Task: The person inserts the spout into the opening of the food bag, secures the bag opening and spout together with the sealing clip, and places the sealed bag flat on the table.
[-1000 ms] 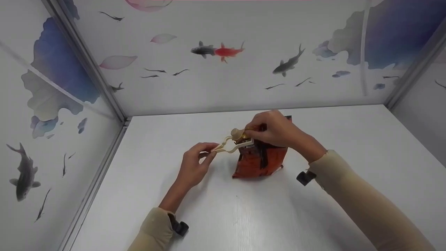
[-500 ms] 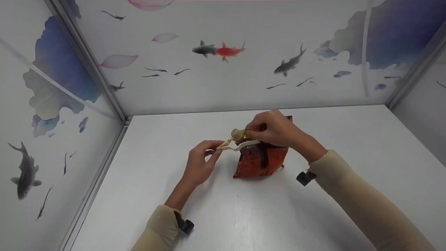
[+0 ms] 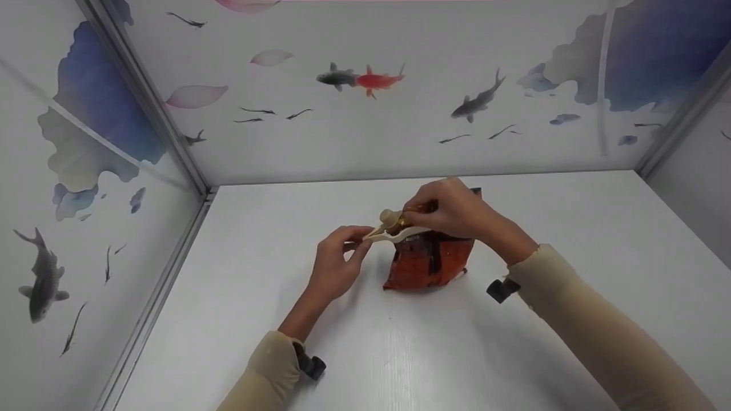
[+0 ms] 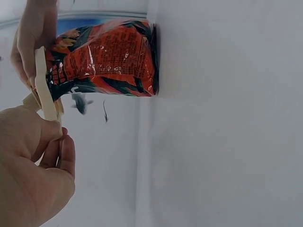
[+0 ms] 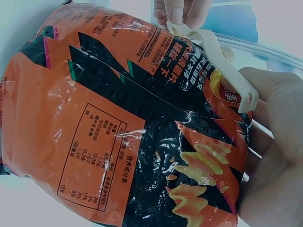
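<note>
An orange-and-black chip bag (image 3: 429, 264) stands on the table, its upper part gathered near my right hand (image 3: 454, 208). That hand pinches the top of the bag between thumb and fingers; in the right wrist view the hand (image 5: 274, 137) shows beside the bag (image 5: 94, 109). With thumb and fingertips, my left hand (image 3: 340, 260) pinches one end of a cream plastic bag clip (image 3: 402, 233) that carries a round cap (image 3: 389, 217). One arm of the clip (image 5: 227, 71) lies across the bag's front, its hooked tip near the right palm. The other arm is partly hidden behind the bag.
The white table (image 3: 365, 354) meets a back wall (image 3: 365, 142) printed with fish and petals. A side panel (image 3: 34, 171) with a metal rail closes off the left.
My left hand has moved right and slightly away from me with the clip, whose front arm now reaches farther across the bag. My right hand has stayed nearly in place.
</note>
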`<move>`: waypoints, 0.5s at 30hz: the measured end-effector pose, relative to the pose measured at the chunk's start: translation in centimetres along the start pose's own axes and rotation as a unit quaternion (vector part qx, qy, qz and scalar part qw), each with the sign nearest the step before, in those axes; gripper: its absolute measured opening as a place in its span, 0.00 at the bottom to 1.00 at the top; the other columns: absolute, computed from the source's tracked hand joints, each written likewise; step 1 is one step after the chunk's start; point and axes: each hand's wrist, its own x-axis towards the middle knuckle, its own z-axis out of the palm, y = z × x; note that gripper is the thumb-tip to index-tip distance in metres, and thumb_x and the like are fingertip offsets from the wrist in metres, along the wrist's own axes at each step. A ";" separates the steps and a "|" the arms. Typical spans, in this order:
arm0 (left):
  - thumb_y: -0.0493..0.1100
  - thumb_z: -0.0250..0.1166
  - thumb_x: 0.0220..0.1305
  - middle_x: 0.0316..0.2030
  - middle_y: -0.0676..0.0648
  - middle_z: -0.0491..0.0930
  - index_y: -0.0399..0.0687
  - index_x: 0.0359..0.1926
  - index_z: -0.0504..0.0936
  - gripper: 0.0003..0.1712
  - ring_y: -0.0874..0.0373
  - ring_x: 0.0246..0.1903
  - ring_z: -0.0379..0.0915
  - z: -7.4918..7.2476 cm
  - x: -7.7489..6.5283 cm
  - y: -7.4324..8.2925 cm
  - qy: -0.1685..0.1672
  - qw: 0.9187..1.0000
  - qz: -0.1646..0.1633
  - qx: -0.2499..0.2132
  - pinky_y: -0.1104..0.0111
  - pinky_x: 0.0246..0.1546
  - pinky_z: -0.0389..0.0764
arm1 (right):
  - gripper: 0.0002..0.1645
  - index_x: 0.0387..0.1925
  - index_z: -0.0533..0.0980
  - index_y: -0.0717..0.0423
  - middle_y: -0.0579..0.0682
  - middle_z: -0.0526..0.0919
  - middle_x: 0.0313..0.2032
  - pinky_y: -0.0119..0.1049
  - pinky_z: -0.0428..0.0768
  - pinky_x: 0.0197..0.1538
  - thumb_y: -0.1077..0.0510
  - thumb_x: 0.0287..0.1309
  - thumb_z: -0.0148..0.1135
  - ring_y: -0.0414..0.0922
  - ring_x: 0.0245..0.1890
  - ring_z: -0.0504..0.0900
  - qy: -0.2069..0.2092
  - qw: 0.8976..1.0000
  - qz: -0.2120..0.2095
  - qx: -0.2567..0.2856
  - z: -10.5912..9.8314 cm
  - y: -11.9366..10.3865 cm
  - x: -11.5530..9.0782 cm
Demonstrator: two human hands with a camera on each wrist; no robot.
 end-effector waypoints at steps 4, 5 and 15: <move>0.37 0.68 0.77 0.51 0.50 0.88 0.49 0.60 0.87 0.14 0.60 0.50 0.85 0.1 0.0 0.2 0.006 1.000 -0.001 -0.006 0.65 0.57 0.89 | 0.06 0.42 0.93 0.45 0.42 0.90 0.32 0.34 0.80 0.34 0.55 0.70 0.73 0.40 0.31 0.79 -0.002 1.000 0.004 -0.001 -0.1 -0.2 0.0; 0.37 0.68 0.77 0.51 0.50 0.88 0.49 0.59 0.87 0.14 0.60 0.50 0.85 0.1 0.0 0.2 0.008 1.000 -0.001 -0.008 0.65 0.57 0.89 | 0.06 0.42 0.93 0.45 0.42 0.90 0.32 0.34 0.79 0.34 0.55 0.70 0.73 0.40 0.31 0.78 -0.003 1.000 0.005 -0.001 -0.1 -0.2 0.0; 0.40 0.67 0.78 0.49 0.51 0.88 0.50 0.59 0.87 0.13 0.61 0.47 0.83 0.4 0.1 0.3 0.026 1.000 -0.016 -0.004 0.66 0.56 0.88 | 0.07 0.44 0.92 0.48 0.44 0.91 0.35 0.36 0.81 0.37 0.53 0.72 0.72 0.41 0.33 0.79 -0.012 1.000 0.027 -0.009 -0.2 -0.3 0.1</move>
